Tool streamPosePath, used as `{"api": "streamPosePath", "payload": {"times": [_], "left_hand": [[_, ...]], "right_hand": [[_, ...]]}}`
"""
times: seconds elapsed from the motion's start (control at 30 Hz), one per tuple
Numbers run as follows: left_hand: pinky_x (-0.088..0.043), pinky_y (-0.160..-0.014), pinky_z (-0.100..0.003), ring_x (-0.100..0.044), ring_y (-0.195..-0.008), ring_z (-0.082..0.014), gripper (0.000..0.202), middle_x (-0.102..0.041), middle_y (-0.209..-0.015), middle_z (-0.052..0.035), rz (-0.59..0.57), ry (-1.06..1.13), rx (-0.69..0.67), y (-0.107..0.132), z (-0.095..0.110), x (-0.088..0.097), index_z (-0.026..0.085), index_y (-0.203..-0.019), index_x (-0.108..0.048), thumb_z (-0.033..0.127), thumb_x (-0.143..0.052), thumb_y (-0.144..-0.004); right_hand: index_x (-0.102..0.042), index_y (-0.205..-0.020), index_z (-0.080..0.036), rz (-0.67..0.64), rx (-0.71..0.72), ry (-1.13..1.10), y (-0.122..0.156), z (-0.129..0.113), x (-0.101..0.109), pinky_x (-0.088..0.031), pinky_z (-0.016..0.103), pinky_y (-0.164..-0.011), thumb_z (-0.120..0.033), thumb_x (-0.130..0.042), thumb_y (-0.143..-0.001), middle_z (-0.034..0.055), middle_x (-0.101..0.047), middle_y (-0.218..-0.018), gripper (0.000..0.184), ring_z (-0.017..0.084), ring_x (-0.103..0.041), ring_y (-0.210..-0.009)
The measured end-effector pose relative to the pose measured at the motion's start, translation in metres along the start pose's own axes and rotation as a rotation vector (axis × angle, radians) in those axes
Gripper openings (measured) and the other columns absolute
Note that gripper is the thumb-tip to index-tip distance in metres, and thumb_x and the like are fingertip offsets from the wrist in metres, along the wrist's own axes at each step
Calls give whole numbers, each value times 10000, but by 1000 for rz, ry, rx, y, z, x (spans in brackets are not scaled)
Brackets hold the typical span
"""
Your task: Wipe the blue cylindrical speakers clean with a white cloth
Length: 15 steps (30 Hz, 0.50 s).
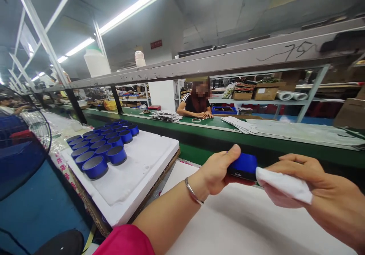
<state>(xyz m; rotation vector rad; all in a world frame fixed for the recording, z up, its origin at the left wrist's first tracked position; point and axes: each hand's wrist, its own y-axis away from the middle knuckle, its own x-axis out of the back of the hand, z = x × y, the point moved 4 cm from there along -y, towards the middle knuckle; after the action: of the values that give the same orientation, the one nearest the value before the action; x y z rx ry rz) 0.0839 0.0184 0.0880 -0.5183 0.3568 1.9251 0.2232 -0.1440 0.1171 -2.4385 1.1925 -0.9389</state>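
Observation:
My left hand (218,173) grips a blue cylindrical speaker (244,166), its thumb along the upper edge. Small white lettering shows on the speaker's black lower band. From the right, my right hand (322,184) pinches a folded white cloth (285,184) whose end meets the speaker's side. Both hands are raised over a white work surface (234,224). To the left, several similar blue cylinders (95,166) stand in rows on a white foam board (142,179).
A green conveyor belt (188,141) runs across behind my hands. Beyond it a person (196,102) sits near flat white pieces (165,116). An overhead shelf (199,62) spans the view. At the far left is a fan (25,144).

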Motion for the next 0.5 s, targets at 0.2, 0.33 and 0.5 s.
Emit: {"api": "streamPosePath", "payload": {"times": [0.2, 0.33, 0.5], "left_hand": [[-532, -530, -251, -655, -723, -182, 508, -676, -888, -50, 125, -179, -117, 10, 17, 4, 208, -968, -604, 668, -816, -1001], [-432, -497, -237, -601, -697, -169, 579, -636, -847, -34, 129, -244, -180, 13, 27, 6, 221, -958, -604, 748, -842, -940], [-429, -533, -270, -574, -683, -173, 713, -638, -791, -15, 164, -333, -155, 4, 17, 12, 224, -955, -627, 848, -941, -812]], "right_hand": [[-856, -840, -397, 211, 240, 37, 34, -30, -38, -613, 459, -923, -456, -738, -852, 64, -759, -925, 132, 357, -659, -1112], [-825, -870, -375, 304, 179, 19, 46, -31, -52, -611, 488, -946, -486, -772, -873, 53, -757, -1022, 123, 359, -696, -1062], [-824, -935, -352, 231, 250, -78, 46, -35, -59, -593, 459, -868, -442, -798, -893, 39, -768, -1040, 103, 298, -696, -879]]}}
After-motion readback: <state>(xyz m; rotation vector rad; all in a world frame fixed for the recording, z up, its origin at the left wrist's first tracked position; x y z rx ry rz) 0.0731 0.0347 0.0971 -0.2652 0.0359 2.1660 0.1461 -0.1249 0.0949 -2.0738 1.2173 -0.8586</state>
